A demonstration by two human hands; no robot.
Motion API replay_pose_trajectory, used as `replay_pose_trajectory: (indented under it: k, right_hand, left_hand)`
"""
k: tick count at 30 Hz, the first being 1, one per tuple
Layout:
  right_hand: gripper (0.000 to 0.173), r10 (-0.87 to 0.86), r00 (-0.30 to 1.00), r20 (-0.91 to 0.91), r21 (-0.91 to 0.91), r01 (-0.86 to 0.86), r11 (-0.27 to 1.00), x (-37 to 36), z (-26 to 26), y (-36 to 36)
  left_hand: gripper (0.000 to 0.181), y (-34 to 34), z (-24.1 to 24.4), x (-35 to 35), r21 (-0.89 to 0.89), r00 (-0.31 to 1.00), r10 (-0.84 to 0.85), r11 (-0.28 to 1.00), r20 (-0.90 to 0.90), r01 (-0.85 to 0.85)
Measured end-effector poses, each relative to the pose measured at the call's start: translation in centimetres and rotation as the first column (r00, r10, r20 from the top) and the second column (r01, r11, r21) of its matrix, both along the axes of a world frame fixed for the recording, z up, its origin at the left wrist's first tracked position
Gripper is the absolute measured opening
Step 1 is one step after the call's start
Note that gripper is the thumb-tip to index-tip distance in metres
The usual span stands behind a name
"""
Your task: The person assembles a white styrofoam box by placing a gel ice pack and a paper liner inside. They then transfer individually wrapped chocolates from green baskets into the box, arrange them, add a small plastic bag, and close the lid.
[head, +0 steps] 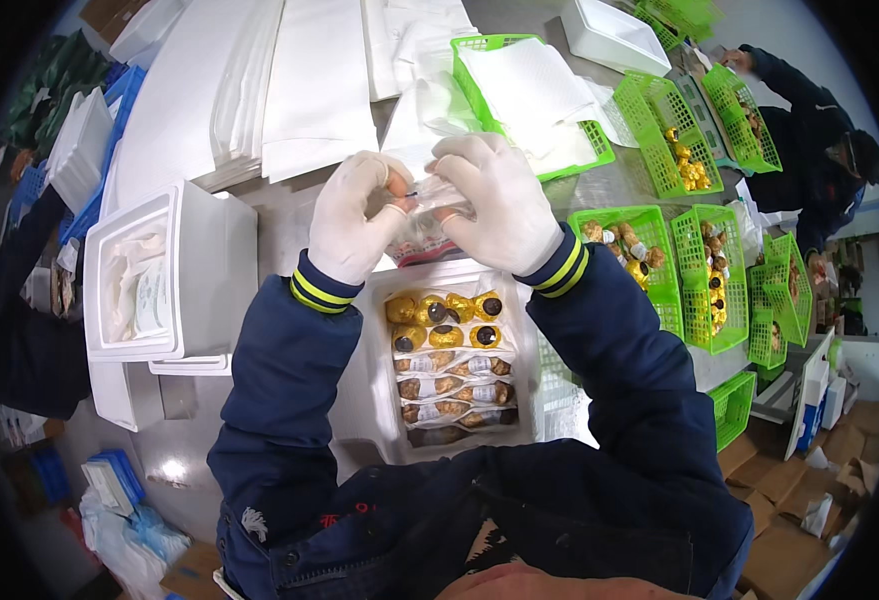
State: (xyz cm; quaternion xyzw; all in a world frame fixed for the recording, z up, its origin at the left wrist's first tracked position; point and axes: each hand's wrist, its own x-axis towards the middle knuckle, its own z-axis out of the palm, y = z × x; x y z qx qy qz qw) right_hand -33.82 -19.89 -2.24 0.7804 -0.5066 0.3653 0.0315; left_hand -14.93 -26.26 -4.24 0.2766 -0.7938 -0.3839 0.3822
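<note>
My left hand [353, 217], in a white glove with bare fingertips, pinches the top of a clear plastic bag [428, 238] with red and blue printing. Opposite it, my gloved right hand [501, 210] grips the same bag. A small dark bit shows at the left fingertips; what it is cannot be told. Below the bag stands a white foam box [531, 360] lined with white sheet. In it lie rows of gold-foil-wrapped pieces [447, 337] with dark round ends, and nearer me rows of knobbly brown pieces [420, 388] with white paper bands.
White foam boxes [222, 247] stand at left. Stacked white sheets [319, 82] lie beyond my hands, next to a green basket [597, 146] holding more sheets. Several green baskets [739, 277] with gold and brown pieces line the right. Co-workers [807, 127] are at both sides.
</note>
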Motion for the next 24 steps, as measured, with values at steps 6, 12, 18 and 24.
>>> replay_pose_trajectory:
  k: [6, 12, 18, 24]
  right_hand:
    - [0.011, 0.058, 0.993, 0.104, 0.199, -0.078, 0.977, -0.9, 0.6, -0.4]
    - [0.013, 0.100, 0.962, 0.254, 0.178, -0.148, 0.973, -0.9, 0.2, -0.2]
    - [0.009, 0.068, 0.996, 0.049, 0.113, -0.073, 0.991, -0.1, 1.1, -0.1]
    - [0.009, 0.094, 0.993, 0.070, 0.154, -0.104, 0.983, -0.8, 0.9, -0.5]
  left_hand:
    - [0.023, 0.7, 0.8, -1.5, -0.225, 0.998, 0.034, 0.974, 0.044, -0.023]
    - [0.011, 0.4, 3.3, -0.4, 0.043, 0.952, -0.041, 0.999, 0.302, 0.030]
    - [0.009, -0.5, 0.8, 0.3, 0.151, 0.993, -0.114, 0.982, -0.019, 0.116]
    - [0.011, -0.8, 1.2, 0.0, 0.080, 0.992, -0.116, 0.991, 0.050, 0.112]
